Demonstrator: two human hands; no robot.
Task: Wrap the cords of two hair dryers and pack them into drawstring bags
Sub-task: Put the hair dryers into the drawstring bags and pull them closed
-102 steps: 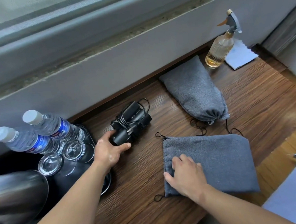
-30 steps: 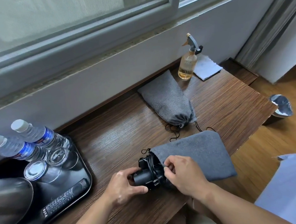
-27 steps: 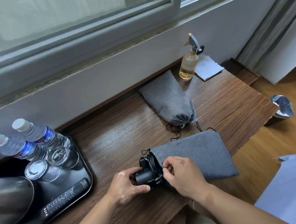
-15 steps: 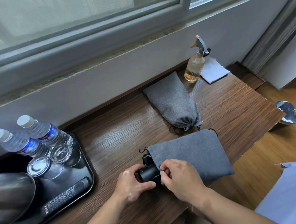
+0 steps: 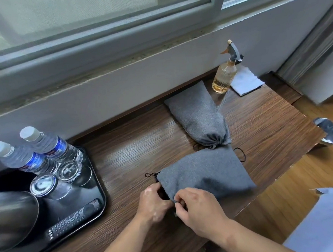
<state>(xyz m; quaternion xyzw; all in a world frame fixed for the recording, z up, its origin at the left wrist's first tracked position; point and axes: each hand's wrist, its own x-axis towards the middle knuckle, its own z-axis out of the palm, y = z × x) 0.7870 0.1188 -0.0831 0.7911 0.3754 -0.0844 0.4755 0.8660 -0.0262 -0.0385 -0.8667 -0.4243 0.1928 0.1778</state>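
one grey bag [image 5: 198, 120] cinched; second bag [image 5: 207, 174] bulging

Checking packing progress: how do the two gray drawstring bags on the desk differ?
The far bag is cinched shut at its mouth; the near bag is ungathered there. The far bag lies untouched; the left hand and right hand hold the near bag's mouth. Both are gray with black cords.

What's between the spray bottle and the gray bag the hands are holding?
In the head view, the other gray drawstring bag, cinched shut, lies between the spray bottle and the held bag.
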